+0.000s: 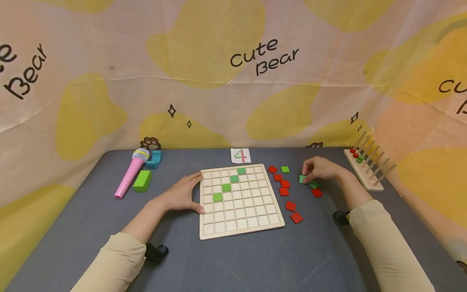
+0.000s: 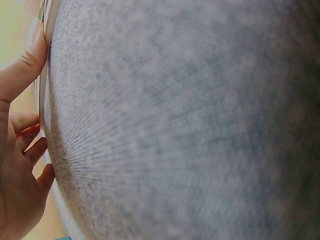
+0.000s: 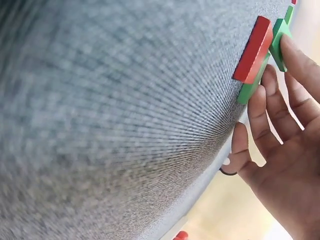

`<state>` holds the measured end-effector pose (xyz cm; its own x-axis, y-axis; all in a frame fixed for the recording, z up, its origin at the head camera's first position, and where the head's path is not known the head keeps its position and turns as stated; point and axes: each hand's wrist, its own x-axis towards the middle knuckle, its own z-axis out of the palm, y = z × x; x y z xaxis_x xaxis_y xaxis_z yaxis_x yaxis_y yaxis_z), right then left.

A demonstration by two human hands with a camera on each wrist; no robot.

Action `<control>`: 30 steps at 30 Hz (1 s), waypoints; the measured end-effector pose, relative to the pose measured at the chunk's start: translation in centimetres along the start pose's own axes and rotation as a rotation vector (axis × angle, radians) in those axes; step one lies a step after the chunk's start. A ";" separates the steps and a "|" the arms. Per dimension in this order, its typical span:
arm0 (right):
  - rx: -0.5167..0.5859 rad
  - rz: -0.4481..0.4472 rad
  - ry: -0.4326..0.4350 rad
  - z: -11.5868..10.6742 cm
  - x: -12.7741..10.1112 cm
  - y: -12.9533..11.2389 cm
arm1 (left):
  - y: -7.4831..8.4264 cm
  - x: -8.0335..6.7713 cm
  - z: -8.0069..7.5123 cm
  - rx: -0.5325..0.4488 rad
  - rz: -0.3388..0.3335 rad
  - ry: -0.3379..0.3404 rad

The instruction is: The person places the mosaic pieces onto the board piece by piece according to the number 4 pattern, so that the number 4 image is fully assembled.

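Observation:
A square wooden grid board [image 1: 242, 224] lies on the dark table, with several green tiles in a diagonal row of its cells. My left hand [image 1: 180, 194] rests against the board's left edge, thumb and fingers spread apart along it. To the right of the board, my right hand [image 1: 321, 168] pinches a green square tile [image 1: 302, 179] between thumb and fingertips. Under that hand lie another green tile [image 1: 313, 184] and a red tile [image 1: 317, 193], which overlap in the right wrist view. Several red tiles [image 1: 285, 184] and one green tile [image 1: 285, 169] lie between hand and board.
A small printed grid card [image 1: 240, 155] lies behind the board. On the left are a pink toy microphone [image 1: 129, 174], a teal curved piece [image 1: 155, 159] and a green block [image 1: 142, 181]. A wooden peg stand [image 1: 365, 174] with red and green beads is at the far right.

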<state>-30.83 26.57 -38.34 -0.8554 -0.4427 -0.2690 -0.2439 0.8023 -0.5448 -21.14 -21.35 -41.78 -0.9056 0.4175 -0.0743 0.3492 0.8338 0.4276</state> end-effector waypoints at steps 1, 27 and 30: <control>0.001 0.002 0.007 0.0 0.0 0.0 | 0.0 0.0 0.0 0.000 0.001 0.000; 0.115 -0.262 0.103 4.1 2.4 -10.9 | -0.1 0.0 0.0 0.007 -0.026 -0.011; 0.110 -0.304 0.066 5.0 2.7 -12.7 | 0.0 0.0 0.0 0.009 -0.021 -0.008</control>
<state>-27.71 13.19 -36.09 -0.7797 -0.6254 -0.0303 -0.4449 0.5874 -0.6760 -21.17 -21.36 -41.78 -0.9108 0.4029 -0.0905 0.3325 0.8454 0.4179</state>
